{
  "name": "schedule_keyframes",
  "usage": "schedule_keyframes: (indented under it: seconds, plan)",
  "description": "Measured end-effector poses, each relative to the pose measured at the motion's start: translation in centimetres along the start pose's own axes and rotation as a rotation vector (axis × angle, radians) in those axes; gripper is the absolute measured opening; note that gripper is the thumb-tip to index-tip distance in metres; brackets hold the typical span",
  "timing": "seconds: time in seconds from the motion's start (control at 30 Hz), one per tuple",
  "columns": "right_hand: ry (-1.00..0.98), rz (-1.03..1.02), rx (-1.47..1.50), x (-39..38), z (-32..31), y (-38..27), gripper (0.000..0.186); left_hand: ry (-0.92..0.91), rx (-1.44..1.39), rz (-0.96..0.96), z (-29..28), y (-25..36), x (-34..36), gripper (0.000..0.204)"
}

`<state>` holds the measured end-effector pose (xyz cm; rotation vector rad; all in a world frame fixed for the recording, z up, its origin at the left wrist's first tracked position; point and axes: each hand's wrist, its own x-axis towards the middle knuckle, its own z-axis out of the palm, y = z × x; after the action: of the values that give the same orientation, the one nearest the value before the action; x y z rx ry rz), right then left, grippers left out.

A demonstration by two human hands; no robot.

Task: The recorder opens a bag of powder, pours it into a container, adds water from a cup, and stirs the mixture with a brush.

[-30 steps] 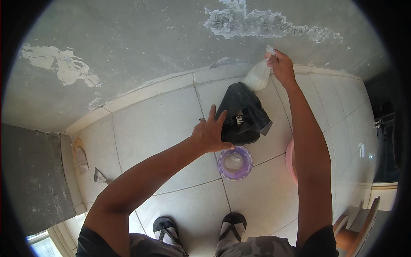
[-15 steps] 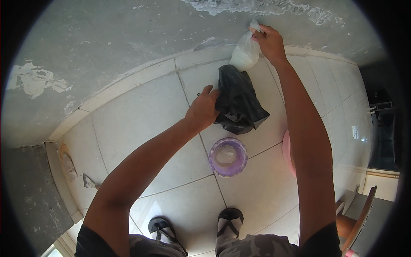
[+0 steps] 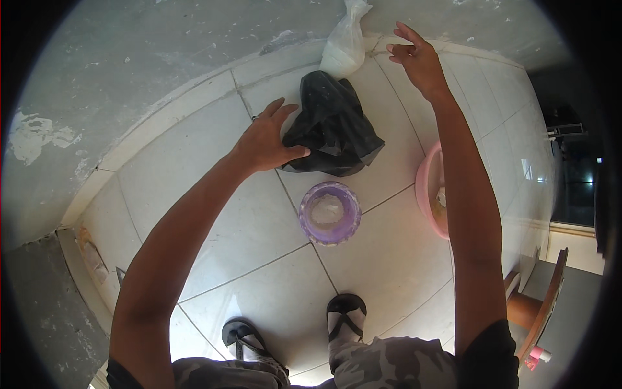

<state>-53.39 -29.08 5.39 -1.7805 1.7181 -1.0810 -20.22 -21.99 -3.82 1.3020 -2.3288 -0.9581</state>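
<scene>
a crumpled black plastic bag [image 3: 334,126] lies on the floor before the far wall. just beyond it is a translucent plastic bag of white material [image 3: 345,48], its base meeting the black bag in this view and its narrow gathered neck toward the wall. the left hand [image 3: 269,136] is open, fingers spread, at the black bag's left side; the thumb overlaps the bag's edge, though contact cannot be told. the right hand [image 3: 414,55] is open and holds nothing, to the right of the translucent bag and apart from it. nearer lies a round purple plastic bowl [image 3: 304,214] containing white material; to the right, partly hidden by the forearm, is a round pink plastic basin [image 3: 424,191]. the floor [image 3: 259,236] is of pale, glossy square tiles with dark joints, bordered by a pale tile skirting [image 3: 194,98]. the grey painted wall [image 3: 194,48] is scuffed, with a whitish flaked patch [image 3: 39,133] at left. brown wooden furniture [image 3: 547,311] stands at near right.
</scene>
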Motion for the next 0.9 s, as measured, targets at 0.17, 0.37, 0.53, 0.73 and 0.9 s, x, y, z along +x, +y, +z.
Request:
schedule_keyframes:
  seconds: [0.17,0.37,0.53,0.73,0.9]
  plan:
    - [0.156,0.129,-0.292,-11.0,-8.3,0.9,0.053,0.005,-0.140,0.007,-1.4,0.6,-1.6,0.079]
    - [0.462,0.552,-0.707,-27.3,-16.8,7.5,0.046,0.288,-0.060,0.032,-5.4,-1.4,-5.2,0.035]
    - [0.592,1.220,-0.001,-37.6,-15.4,10.4,0.074,-0.103,-0.086,-0.111,-7.8,-2.0,-8.4,0.020]
    - [0.608,1.146,0.602,-41.2,-11.5,11.0,0.062,-0.451,-0.261,-0.414,-2.1,0.7,-11.4,0.037]
    - [0.650,1.142,0.503,-40.3,-10.7,12.0,0.057,-0.517,-0.257,-0.366,0.1,2.7,-10.8,0.033]
